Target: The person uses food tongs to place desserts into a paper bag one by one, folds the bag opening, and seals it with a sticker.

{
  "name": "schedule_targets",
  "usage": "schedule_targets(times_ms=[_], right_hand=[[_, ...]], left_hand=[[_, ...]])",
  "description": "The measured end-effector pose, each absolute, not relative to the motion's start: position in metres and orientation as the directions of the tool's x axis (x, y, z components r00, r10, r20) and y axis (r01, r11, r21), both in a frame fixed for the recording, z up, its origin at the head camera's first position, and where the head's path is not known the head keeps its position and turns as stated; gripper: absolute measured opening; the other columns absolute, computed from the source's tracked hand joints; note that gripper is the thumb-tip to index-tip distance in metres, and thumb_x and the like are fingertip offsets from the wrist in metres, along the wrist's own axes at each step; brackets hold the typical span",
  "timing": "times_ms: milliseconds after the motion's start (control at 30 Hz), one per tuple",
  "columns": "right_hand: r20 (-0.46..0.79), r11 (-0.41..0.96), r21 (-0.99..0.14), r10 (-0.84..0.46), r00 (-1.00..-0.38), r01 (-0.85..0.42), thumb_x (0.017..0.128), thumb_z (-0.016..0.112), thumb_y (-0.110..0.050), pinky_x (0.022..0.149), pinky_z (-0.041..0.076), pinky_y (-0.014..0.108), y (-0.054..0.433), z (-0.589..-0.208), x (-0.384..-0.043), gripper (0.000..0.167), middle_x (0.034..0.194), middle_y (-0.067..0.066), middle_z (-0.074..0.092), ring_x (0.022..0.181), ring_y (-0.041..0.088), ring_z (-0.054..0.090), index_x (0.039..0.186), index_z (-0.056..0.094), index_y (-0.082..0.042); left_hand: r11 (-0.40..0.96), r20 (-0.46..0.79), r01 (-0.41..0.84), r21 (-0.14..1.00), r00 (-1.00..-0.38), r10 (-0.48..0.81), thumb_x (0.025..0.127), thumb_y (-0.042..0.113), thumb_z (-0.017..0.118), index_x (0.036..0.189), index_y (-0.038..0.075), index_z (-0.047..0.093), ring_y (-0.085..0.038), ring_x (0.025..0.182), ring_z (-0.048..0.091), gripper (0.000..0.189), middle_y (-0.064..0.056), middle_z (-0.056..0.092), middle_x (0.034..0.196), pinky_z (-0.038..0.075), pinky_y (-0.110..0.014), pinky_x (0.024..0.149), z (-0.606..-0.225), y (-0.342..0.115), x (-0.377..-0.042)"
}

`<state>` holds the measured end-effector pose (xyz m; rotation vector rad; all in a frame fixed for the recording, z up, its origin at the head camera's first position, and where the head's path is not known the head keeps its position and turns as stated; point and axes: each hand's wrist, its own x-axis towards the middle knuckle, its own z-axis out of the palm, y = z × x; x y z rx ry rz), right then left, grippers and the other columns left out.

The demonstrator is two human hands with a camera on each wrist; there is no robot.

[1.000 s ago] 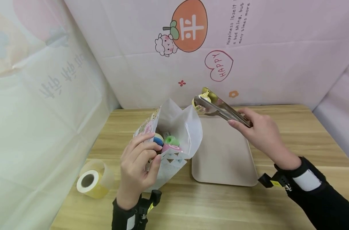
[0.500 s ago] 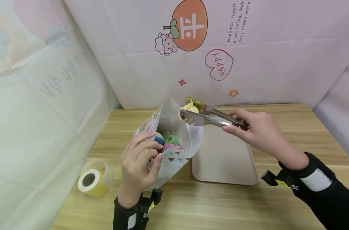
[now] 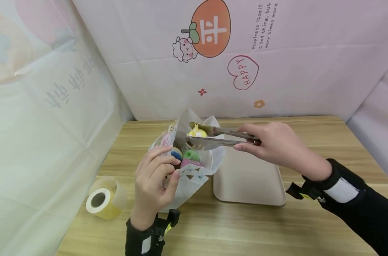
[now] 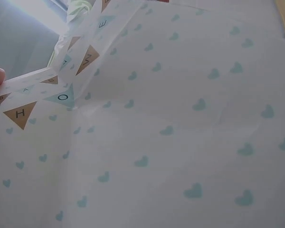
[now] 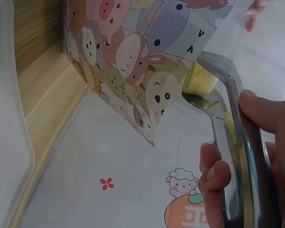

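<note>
In the head view my left hand holds the near rim of a printed paper bag, fingers over the edge and thumb outside. The bag leans with its mouth open; inside lie a green ring-shaped piece, a pink piece and a blue-and-cream round piece. My right hand grips metal tongs. Between their tips is a small yellow piece, at the bag's mouth. The right wrist view shows that yellow piece beside the bag's animal-print side. Bag paper fills the left wrist view.
A beige rectangular tray lies on the wooden table, right of the bag and under the right hand's reach. A roll of clear tape stands at the left. Printed cloth hangs behind and along the sides.
My right hand has carried the tongs and the yellow piece leftward and down, from beyond the tray to the bag's mouth. The left hand and the bag have barely moved.
</note>
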<state>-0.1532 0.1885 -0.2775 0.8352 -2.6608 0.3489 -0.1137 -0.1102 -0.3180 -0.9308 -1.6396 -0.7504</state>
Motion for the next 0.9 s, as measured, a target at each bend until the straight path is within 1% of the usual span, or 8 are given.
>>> schedule_targets(times_ms=[167,267,433,533,733,900], right_hand=[[0.348,0.779,-0.087,-0.56,-0.752,-0.62,0.084,0.073,-0.045,0.045,0.027,0.021,0.181,-0.276,-0.157,0.03,0.053,-0.014,0.042,0.046,0.002,0.033,0.103,0.067,-0.023],[0.353,0.752,-0.063,-0.598,-0.72,-0.656,0.084,0.072,-0.046,0.044,0.027,0.021,0.175,-0.276,-0.16,0.03,0.052,-0.015,0.043,0.046,0.002,0.033,0.105,0.067,-0.024],[0.376,0.696,0.013,-0.669,-0.641,-0.718,0.084,0.072,-0.046,0.042,0.023,0.02,0.166,-0.277,-0.167,0.027,0.052,-0.015,0.04,0.045,0.002,0.03,0.094,0.063,-0.023],[0.376,0.669,0.035,-0.697,-0.61,-0.742,0.084,0.072,-0.046,0.042,0.02,0.02,0.16,-0.276,-0.171,0.029,0.053,-0.014,0.039,0.045,0.003,0.03,0.085,0.057,-0.021],[0.339,0.635,0.054,-0.737,-0.584,-0.77,0.085,0.072,-0.045,0.042,0.019,0.022,0.152,-0.272,-0.175,0.033,0.052,-0.012,0.038,0.045,0.004,0.029,0.08,0.053,-0.019],[0.305,0.612,0.08,-0.766,-0.565,-0.787,0.084,0.073,-0.047,0.042,0.02,0.022,0.146,-0.271,-0.177,0.035,0.052,-0.012,0.039,0.044,0.004,0.031,0.079,0.053,-0.019]], left_hand=[[0.499,0.968,0.866,0.026,-0.146,0.203,0.098,0.021,0.053,0.062,0.005,0.054,-0.034,0.091,0.068,0.039,-0.011,0.069,0.075,0.055,-0.037,0.095,-0.319,-0.111,-0.114],[0.499,0.969,0.866,0.025,-0.144,0.2,0.098,0.021,0.053,0.062,0.005,0.054,-0.034,0.091,0.068,0.039,-0.01,0.069,0.075,0.055,-0.037,0.096,-0.319,-0.111,-0.114],[0.497,0.972,0.867,0.025,-0.138,0.192,0.098,0.021,0.052,0.062,0.005,0.054,-0.034,0.091,0.068,0.039,-0.01,0.069,0.074,0.055,-0.038,0.095,-0.319,-0.11,-0.115],[0.496,0.972,0.868,0.025,-0.137,0.19,0.098,0.021,0.052,0.062,0.005,0.054,-0.034,0.091,0.068,0.039,-0.01,0.069,0.074,0.055,-0.039,0.095,-0.319,-0.11,-0.115],[0.489,0.97,0.871,0.032,-0.145,0.194,0.098,0.021,0.053,0.062,0.005,0.053,-0.034,0.092,0.068,0.039,-0.01,0.069,0.074,0.055,-0.042,0.094,-0.318,-0.108,-0.115],[0.489,0.97,0.872,0.034,-0.147,0.195,0.098,0.02,0.053,0.063,0.005,0.053,-0.034,0.092,0.068,0.038,-0.01,0.069,0.074,0.054,-0.04,0.095,-0.319,-0.107,-0.114]])
